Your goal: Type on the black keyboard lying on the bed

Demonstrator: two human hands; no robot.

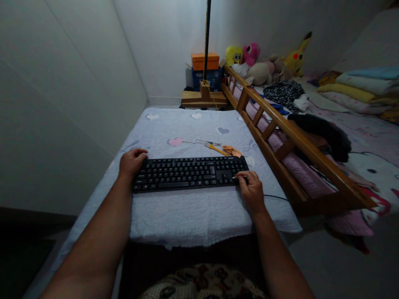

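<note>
A black computer keyboard lies flat across the cloth-covered table in front of me. My left hand grips its left end, with the fingers curled over the upper left corner. At the opposite end, my right hand is closed in a pinch over the number pad. Between its fingertips is a thin stick with a small white tip, which looks like a cotton swab; the tip is at the keys near the arrow block. Behind the keyboard lie a brush with a yellow handle, a thin metal wire tool and a crumpled orange cloth.
A pale quilted cover with hearts drapes the table. Along the right runs a wooden bed rail, with clothes, folded bedding and plush toys beyond it. A black cable trails right of my hand. Boxes and a pole on a wooden base stand behind.
</note>
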